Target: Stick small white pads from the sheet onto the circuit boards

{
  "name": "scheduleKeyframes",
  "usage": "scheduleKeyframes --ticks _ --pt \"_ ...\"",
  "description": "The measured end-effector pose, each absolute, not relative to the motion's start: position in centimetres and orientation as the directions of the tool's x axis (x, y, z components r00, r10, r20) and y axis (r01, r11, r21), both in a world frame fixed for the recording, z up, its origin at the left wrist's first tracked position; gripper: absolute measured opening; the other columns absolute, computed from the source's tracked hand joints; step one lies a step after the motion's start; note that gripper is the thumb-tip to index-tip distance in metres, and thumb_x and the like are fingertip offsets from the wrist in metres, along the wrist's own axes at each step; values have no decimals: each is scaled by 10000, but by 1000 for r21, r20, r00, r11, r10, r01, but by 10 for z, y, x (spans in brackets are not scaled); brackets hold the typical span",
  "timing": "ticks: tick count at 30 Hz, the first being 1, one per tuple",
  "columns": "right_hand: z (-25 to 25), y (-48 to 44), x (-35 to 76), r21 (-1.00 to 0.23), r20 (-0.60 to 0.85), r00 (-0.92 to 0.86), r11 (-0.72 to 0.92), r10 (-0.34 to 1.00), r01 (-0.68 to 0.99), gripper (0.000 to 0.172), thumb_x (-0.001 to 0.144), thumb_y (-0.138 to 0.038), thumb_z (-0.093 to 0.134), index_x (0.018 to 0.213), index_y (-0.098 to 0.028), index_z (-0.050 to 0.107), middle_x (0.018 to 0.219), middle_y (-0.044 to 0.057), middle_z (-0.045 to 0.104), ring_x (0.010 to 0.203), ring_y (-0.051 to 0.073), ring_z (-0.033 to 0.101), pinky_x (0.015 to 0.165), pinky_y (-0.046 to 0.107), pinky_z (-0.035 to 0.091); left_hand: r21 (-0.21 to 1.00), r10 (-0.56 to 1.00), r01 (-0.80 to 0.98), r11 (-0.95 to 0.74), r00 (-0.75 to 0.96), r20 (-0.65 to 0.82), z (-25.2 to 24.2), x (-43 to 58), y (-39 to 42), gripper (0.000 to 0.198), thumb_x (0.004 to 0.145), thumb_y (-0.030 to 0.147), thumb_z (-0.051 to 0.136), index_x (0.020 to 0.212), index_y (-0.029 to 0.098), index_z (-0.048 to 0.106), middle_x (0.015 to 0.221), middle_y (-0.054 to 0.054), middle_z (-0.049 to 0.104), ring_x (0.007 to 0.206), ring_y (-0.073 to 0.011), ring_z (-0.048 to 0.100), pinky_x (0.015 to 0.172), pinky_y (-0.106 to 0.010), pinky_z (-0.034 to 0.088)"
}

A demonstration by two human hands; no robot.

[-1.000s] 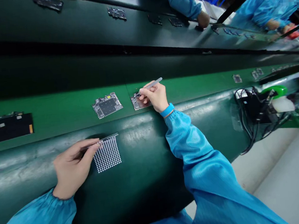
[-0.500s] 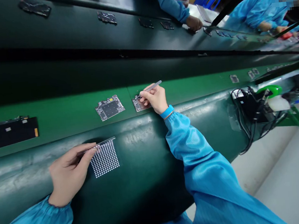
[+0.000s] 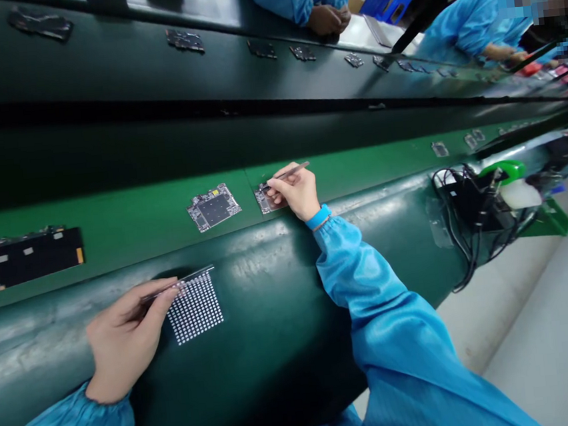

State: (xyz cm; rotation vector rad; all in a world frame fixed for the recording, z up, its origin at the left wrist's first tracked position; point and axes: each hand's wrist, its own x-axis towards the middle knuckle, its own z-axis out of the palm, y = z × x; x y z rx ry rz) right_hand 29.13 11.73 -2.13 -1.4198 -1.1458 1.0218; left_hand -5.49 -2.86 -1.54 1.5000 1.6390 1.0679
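Head view: R hand (image 3: 295,192), narrow grip on slim steel tweezers (image 3: 290,171), tips at small rectangular circuit board (image 3: 265,200) on green strip (image 3: 360,165). L hand (image 3: 124,342) grips second steel tweezers (image 3: 190,277), tips over square white-dot grid (image 3: 195,308) on dark green worktop (image 3: 272,294).

The right hand (image 3: 295,192) hides most of the small board (image 3: 264,200), and the tip of its tweezers (image 3: 290,171) is too small to make out. The far boards (image 3: 184,40) are too small to read, and the top edge cuts off a co-worker (image 3: 467,28).
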Motion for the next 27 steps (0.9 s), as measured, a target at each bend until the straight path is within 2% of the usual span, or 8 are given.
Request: scheduleKeyframes --ticks 6,10,13,18,21,27 --pt "-15 114 297 -986 -36 236 -73 971 151 362 725 -424 837 841 -193 583 625 -6 713 416 98 595 405 202 526 891 993 454 -5 -101 57 -18 -56 -28 195 827 411 797 955 264 810 954 8 815 851 -190 764 811 -285 626" --pt "3 101 279 -996 28 236 6 971 91 358 754 -436 830 875 -198 592 675 0 721 532 128 684 456 210 564 889 994 458 3 -97 46 -16 -54 -28 220 841 423 783 972 249 808 964 -12 814 857 -209 770 824 -327 641" --pt "23 80 241 -999 49 120 48 992 12 326 755 -391 850 856 -195 609 716 14 731 619 161 731 479 230 586 905 997 425 -20 -63 51 -11 -49 -26 186 869 404 755 936 240 808 925 -20 815 835 -199 774 803 -316 645" --pt "48 44 179 -994 -97 -226 -108 969 -35 254 773 -359 856 802 -191 667 713 31 736 593 148 711 513 253 602 923 997 383 -22 -59 49 -7 -46 -21 150 878 359 751 939 234 808 902 -28 815 793 -185 771 751 -294 643" --pt "50 37 163 -987 -130 -282 -152 951 -57 252 764 -360 865 785 -197 674 668 20 715 562 136 686 486 244 575 934 998 357 -24 -48 44 -8 -46 -21 145 882 349 747 944 233 807 907 -31 815 796 -187 772 751 -296 642" --pt "45 38 162 -984 -170 -295 -179 940 -1 261 767 -394 857 780 -207 675 647 4 704 537 123 656 485 251 567 940 998 340 -30 -33 44 -13 -47 -21 151 890 350 742 971 240 806 928 -31 815 817 -187 772 771 -301 639"
